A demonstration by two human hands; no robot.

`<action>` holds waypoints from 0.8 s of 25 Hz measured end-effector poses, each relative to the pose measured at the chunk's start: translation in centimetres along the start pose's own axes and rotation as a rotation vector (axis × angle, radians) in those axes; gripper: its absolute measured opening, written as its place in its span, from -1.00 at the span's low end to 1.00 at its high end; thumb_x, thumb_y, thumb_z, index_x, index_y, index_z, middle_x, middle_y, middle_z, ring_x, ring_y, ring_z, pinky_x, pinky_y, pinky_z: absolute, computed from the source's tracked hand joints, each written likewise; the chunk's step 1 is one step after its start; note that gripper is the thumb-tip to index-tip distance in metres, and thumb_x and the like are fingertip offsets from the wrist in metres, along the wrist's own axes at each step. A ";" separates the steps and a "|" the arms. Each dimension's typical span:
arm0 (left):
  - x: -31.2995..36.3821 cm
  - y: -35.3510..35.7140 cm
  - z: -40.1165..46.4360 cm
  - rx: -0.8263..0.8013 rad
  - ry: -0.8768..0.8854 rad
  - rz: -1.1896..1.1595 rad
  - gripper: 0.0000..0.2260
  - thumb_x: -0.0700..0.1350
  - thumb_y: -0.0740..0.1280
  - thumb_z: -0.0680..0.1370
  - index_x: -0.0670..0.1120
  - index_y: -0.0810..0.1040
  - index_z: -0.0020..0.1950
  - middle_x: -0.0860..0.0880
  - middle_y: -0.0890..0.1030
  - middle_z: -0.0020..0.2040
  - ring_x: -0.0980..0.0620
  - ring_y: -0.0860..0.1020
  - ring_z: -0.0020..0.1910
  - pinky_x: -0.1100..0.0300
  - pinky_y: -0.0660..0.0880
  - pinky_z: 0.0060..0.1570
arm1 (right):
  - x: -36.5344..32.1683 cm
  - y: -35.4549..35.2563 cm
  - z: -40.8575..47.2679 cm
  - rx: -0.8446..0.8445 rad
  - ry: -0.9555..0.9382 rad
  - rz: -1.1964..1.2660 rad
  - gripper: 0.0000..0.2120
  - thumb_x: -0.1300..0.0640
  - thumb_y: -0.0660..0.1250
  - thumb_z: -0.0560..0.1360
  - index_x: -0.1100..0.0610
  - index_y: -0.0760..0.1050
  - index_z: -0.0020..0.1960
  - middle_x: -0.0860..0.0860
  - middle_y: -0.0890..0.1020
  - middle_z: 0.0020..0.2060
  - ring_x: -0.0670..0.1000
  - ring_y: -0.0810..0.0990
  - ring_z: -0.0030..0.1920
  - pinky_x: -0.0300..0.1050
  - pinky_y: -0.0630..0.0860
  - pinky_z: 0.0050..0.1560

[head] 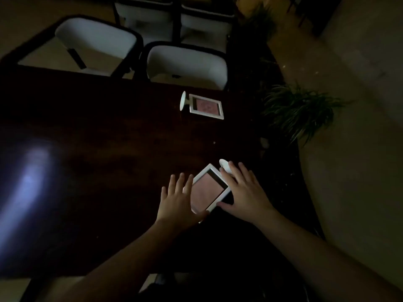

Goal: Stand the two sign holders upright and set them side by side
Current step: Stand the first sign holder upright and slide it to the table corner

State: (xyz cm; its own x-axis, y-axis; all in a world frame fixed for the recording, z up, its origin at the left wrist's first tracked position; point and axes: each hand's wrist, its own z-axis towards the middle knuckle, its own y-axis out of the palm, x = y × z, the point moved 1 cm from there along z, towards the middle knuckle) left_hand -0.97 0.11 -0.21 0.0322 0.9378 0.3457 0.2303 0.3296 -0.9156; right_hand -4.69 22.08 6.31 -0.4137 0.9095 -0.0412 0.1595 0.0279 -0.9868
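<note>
Lower centre: left hand [176,203] and right hand [246,192], fingers spread wide, are touching edges of the flat-lying near sign holder [208,192]. The far sign holder [206,106] is lying upper centre. Such loose contact is probably risking a slip during lifting.

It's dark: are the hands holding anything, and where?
Near sign holder, lying flat: left hand touches its left edge, right hand its right edge by the base. No closed grip.

The table [104,118] reads as dark wood, glossy, glare flaring at the frame's left. The near sign holder [209,190] and the far sign holder [206,106] show smooth white plastic frames, matt pinkish inserts.
</note>
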 end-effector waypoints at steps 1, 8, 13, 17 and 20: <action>0.5 0.7 0.0 -0.029 -0.012 0.017 0.14 0.65 0.08 0.23 0.08 -0.31 0.56 -0.08 -0.19 0.62 -0.14 -0.32 0.53 -0.23 -0.11 0.46 | 0.2 0.7 0.2 -0.021 -0.015 0.006 -0.03 -0.43 0.25 0.43 -0.04 -0.11 0.62 0.07 -0.05 0.63 0.22 -0.10 0.59 0.30 0.08 0.52; 2.9 5.2 0.3 -0.084 -0.161 0.126 0.12 0.61 0.14 0.27 0.07 -0.33 0.56 -0.17 -0.24 0.60 -0.24 -0.21 0.56 -0.27 0.06 0.47 | 2.1 4.8 0.8 -0.102 -0.145 0.033 -0.13 -0.29 0.30 0.47 -0.01 -0.02 0.61 0.13 -0.01 0.62 0.25 -0.11 0.59 0.34 0.07 0.50; 3.0 4.7 0.8 -0.041 -0.247 0.087 0.12 0.68 0.02 0.20 0.06 -0.16 0.57 -0.24 -0.01 0.60 -0.27 0.03 0.56 -0.20 0.21 0.41 | 3.4 6.1 1.1 -0.122 -0.187 0.052 -0.18 -0.22 0.27 0.53 0.02 -0.02 0.63 0.14 -0.07 0.63 0.25 -0.17 0.59 0.30 -0.02 0.54; 3.2 3.9 0.8 -0.002 -0.233 0.048 0.11 0.68 0.08 0.19 0.06 0.01 0.56 -0.21 0.20 0.53 -0.25 0.22 0.46 -0.17 0.31 0.35 | 3.7 6.5 1.5 -0.103 -0.254 0.019 -0.21 -0.18 0.25 0.56 0.04 -0.04 0.63 0.16 -0.07 0.63 0.19 -0.20 0.60 0.21 -0.12 0.54; 3.6 3.1 0.9 0.058 -0.221 0.030 0.10 0.66 0.16 0.17 0.04 0.10 0.54 -0.18 0.37 0.37 -0.20 0.37 0.29 -0.11 0.41 0.22 | 3.5 6.7 1.5 -0.072 -0.285 0.026 -0.24 -0.14 0.27 0.57 0.08 0.00 0.63 0.18 -0.02 0.62 0.19 -0.15 0.61 0.17 -0.12 0.53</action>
State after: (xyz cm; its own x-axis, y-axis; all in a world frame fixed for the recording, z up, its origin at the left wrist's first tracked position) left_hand -1.01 4.66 -2.02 -0.1771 0.9462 0.2709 0.1757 0.3012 -0.9372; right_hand -6.44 24.85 -0.65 -0.6420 0.7574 -0.1189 0.2327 0.0447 -0.9715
